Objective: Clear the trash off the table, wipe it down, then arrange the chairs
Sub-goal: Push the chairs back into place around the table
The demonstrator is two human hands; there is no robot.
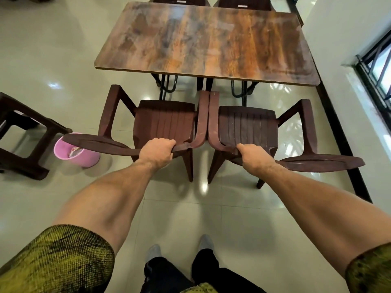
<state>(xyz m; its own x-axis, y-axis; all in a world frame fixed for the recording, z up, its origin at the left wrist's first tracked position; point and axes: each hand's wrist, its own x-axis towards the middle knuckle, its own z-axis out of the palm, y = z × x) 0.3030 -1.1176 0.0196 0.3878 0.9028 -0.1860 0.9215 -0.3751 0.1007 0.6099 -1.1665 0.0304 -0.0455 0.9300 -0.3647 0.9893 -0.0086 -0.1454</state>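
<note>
Curled fingers (169,142): left hand (155,150) grips left chair (167,121), right hand (255,158) right chair (247,125); pink bin (88,159), stool (21,103) at left.

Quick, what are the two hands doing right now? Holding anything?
Left hand: closed, gripping the back of the left chair.
Right hand: closed, gripping the back of the right chair.
</note>
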